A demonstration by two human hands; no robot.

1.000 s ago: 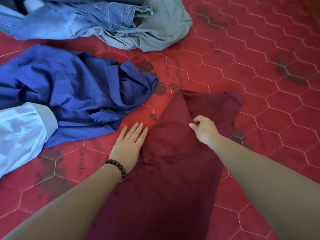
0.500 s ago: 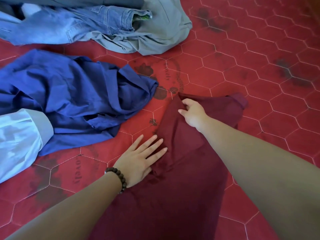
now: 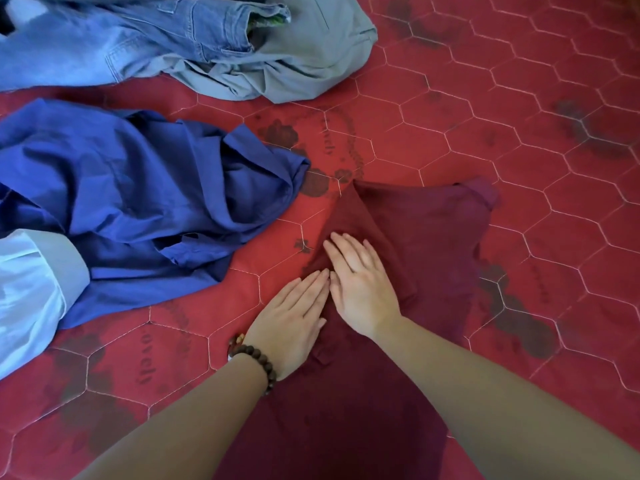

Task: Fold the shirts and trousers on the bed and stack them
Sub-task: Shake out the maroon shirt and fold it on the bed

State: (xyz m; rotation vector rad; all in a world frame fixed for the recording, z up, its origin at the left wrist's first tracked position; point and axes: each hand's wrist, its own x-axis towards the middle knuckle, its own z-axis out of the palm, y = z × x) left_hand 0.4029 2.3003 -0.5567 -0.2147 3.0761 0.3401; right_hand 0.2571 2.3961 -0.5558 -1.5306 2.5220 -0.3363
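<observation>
Both hands flat on the maroon shirt (image 3: 408, 244), mid-bed.

The left hand (image 3: 294, 323) and right hand (image 3: 360, 278) press side by side, fingers straight, each grip holding nothing, on a folded flap of the shirt spread over the red quilted bed (image 3: 519, 98). A crumpled blue shirt (image 3: 145, 195) lies just left, apart from it; jeans (image 3: 121, 43) and grey trousers (image 3: 294, 60) are heaped farther back, and a pale blue sleeve (image 3: 31, 289) sits at the left edge.

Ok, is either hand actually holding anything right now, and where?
Nothing is held. The left hand and right hand both lie flat, fingers straight, pressing the folded flap of the maroon shirt.
</observation>
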